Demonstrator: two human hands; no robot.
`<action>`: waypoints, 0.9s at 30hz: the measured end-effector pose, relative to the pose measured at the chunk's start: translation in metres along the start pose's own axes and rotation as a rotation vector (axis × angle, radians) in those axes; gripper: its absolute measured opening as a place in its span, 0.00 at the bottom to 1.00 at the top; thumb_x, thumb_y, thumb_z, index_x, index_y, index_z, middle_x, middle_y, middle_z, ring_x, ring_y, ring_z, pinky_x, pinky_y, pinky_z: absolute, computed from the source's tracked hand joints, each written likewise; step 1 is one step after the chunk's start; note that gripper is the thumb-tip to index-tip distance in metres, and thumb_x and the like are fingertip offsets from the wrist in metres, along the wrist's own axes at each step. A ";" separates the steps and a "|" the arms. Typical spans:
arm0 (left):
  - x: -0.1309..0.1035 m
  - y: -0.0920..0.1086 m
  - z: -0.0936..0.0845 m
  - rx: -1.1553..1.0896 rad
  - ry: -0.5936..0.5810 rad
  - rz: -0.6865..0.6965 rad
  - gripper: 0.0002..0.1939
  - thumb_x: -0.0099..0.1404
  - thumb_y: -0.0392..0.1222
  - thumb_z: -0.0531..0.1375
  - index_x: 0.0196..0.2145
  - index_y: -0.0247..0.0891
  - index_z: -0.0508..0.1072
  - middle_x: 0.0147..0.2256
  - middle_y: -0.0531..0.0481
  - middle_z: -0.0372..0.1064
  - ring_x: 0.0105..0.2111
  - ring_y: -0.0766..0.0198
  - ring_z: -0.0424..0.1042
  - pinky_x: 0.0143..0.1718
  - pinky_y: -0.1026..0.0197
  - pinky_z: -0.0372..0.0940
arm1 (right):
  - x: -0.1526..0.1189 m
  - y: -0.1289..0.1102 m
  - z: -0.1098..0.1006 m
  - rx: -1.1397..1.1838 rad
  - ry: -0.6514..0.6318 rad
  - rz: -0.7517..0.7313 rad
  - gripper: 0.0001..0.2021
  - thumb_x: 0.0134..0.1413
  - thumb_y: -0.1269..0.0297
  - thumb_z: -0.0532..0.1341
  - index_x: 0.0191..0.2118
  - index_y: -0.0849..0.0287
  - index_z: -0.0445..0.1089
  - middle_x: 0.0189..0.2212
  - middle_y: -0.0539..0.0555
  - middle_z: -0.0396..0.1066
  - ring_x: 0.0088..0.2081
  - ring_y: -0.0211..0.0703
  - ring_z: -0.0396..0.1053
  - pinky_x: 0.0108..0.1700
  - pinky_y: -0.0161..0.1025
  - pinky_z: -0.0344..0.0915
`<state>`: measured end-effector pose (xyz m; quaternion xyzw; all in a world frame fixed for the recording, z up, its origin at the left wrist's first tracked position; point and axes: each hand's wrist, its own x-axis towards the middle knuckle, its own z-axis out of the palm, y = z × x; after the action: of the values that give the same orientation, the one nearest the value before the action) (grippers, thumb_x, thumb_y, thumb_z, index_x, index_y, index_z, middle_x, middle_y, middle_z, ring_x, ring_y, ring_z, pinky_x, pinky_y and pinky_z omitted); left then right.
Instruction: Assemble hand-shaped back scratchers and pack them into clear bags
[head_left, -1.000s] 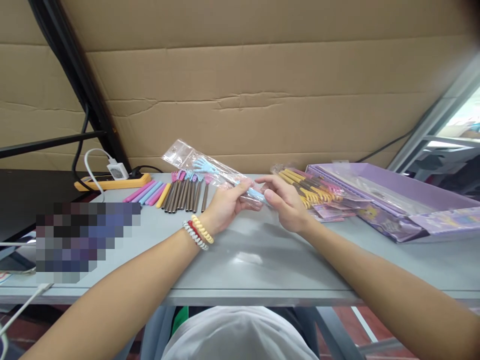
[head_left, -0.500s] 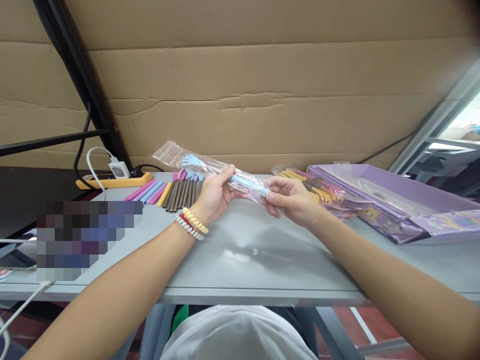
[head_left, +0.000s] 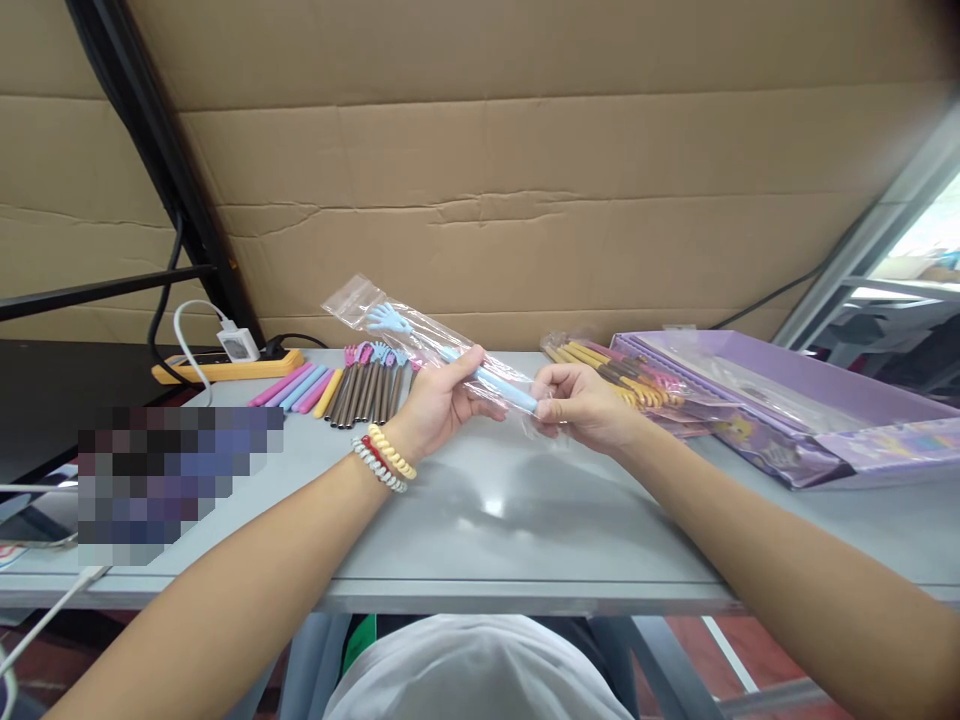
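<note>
A clear plastic bag [head_left: 356, 300] holds a light blue stick with a small hand-shaped end [head_left: 389, 319], tilted down to the right above the table. My left hand [head_left: 442, 400] grips the bag near its middle, thumb on top. The bag's lower right end is pinched by my right hand [head_left: 581, 405]. Behind my left hand lie several dark metal rods [head_left: 364, 393] with pink and blue hand-shaped ends, beside pink, blue and yellow handles [head_left: 300, 388]. Right of my right hand are bagged pieces with yellow handles [head_left: 592, 358].
A purple open box [head_left: 780, 370] with clear bags in it stands at the right. An orange power strip [head_left: 225, 368] with a white charger [head_left: 238, 343] lies at the back left. Cardboard [head_left: 480, 150] lines the back of the grey table [head_left: 525, 545].
The bagged stick has shifted slightly right at its hand-shaped end and slopes more steeply. My right fingers have drawn together at the bag's lower end.
</note>
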<state>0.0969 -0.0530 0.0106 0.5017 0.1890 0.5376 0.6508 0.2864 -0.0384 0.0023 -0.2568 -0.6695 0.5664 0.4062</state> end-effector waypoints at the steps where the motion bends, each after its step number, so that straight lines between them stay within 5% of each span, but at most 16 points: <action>1: -0.001 0.000 0.001 0.000 -0.002 0.006 0.12 0.58 0.46 0.61 0.27 0.32 0.70 0.23 0.50 0.70 0.23 0.66 0.71 0.22 0.63 0.68 | 0.000 0.000 0.000 -0.028 0.012 -0.007 0.16 0.32 0.59 0.73 0.21 0.61 0.66 0.13 0.45 0.62 0.15 0.31 0.58 0.18 0.32 0.52; 10: -0.008 -0.003 0.009 0.151 -0.103 -0.060 0.11 0.55 0.44 0.64 0.28 0.33 0.71 0.25 0.49 0.72 0.21 0.66 0.71 0.24 0.62 0.69 | 0.001 0.002 0.004 -0.289 0.093 0.000 0.19 0.30 0.55 0.72 0.19 0.60 0.62 0.11 0.40 0.50 0.16 0.27 0.46 0.18 0.31 0.43; 18: -0.001 -0.006 0.006 0.398 0.110 0.008 0.11 0.53 0.44 0.64 0.29 0.33 0.70 0.24 0.50 0.72 0.22 0.67 0.71 0.26 0.61 0.70 | 0.005 0.004 0.004 -0.424 0.237 -0.101 0.17 0.35 0.55 0.70 0.27 0.61 0.67 0.12 0.39 0.49 0.16 0.28 0.46 0.20 0.32 0.44; 24: 0.001 -0.004 0.002 0.509 0.179 0.131 0.12 0.53 0.47 0.64 0.28 0.35 0.71 0.27 0.50 0.71 0.26 0.66 0.71 0.25 0.64 0.66 | 0.001 -0.004 0.007 -0.319 0.212 -0.131 0.17 0.43 0.59 0.66 0.39 0.58 0.66 0.14 0.40 0.56 0.16 0.31 0.54 0.19 0.32 0.51; 27: 0.000 -0.003 0.001 0.552 0.185 0.123 0.12 0.54 0.48 0.63 0.28 0.36 0.71 0.26 0.50 0.71 0.26 0.65 0.70 0.26 0.63 0.66 | 0.000 -0.005 0.008 -0.313 0.171 -0.140 0.12 0.43 0.60 0.65 0.35 0.59 0.68 0.15 0.42 0.59 0.17 0.31 0.55 0.19 0.32 0.52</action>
<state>0.0991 -0.0528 0.0090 0.6191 0.3557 0.5477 0.4361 0.2805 -0.0444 0.0072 -0.3170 -0.7285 0.4018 0.4553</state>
